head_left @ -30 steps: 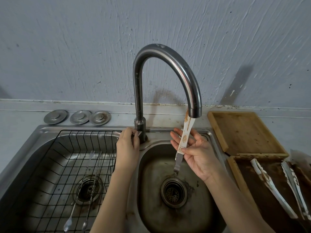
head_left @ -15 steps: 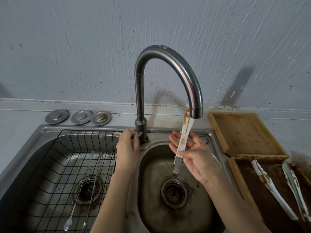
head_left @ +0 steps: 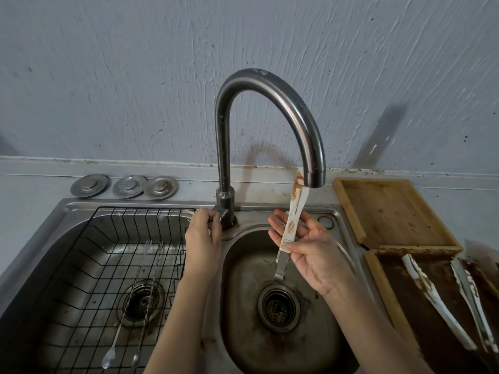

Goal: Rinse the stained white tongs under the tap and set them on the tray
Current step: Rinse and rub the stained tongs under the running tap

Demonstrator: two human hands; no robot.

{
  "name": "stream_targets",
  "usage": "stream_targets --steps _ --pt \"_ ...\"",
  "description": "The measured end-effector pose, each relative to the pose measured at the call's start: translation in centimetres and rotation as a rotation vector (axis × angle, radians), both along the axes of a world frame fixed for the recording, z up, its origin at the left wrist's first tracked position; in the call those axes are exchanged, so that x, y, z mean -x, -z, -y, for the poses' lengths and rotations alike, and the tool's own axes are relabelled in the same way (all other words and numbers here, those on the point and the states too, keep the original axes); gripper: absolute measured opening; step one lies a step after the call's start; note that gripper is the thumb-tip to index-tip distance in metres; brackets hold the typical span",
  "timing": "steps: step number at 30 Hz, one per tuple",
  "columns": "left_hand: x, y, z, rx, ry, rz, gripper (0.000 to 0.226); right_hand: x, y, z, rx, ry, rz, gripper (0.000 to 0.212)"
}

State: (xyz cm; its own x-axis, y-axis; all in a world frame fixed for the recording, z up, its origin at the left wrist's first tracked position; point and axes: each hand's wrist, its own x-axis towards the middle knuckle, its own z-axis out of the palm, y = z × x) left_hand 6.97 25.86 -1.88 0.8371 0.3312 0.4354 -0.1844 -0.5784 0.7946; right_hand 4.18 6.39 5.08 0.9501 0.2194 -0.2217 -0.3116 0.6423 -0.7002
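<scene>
Tongs (head_left: 293,214) upright in right hand (head_left: 310,252), pinched low on the white handle between thumb and fingers, other fingers spread loose behind. Brown-stained tip just beside the tap (head_left: 270,109) spout mouth, close to touching on its left edge; metal hinge end hanging down over the small basin (head_left: 243,333), above and slightly behind the drain (head_left: 278,307). No water stream visible from the spout.

Left hand (head_left: 202,236) closed around the tap lever at the base of the tap column, wrist crossing the divider between the two basins.

Open room: small basin bare below the tongs, walls curving in close on the right near the forearm. Large basin on the left filled by a black wire rack (head_left: 81,265), with two long spoons (head_left: 121,319) lying across it over its drain; rack's right edge just beside the left forearm.

Right of the sink rim: empty wooden tray (head_left: 391,211) against the wall, its near edge touching a second, brown-soiled tray (head_left: 399,292) carrying two more stained tongs (head_left: 437,300), partly cut off by the frame edge. Three metal sink plugs (head_left: 127,186) in a row on the ledge behind the large basin, well apart from both hands.
</scene>
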Motion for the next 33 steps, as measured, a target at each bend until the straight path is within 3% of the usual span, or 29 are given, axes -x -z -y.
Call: stream_targets --steps 33 --pt "0.29 0.95 0.00 0.049 -0.031 0.077 0.015 -0.07 0.89 0.48 -0.044 -0.003 0.017 0.070"
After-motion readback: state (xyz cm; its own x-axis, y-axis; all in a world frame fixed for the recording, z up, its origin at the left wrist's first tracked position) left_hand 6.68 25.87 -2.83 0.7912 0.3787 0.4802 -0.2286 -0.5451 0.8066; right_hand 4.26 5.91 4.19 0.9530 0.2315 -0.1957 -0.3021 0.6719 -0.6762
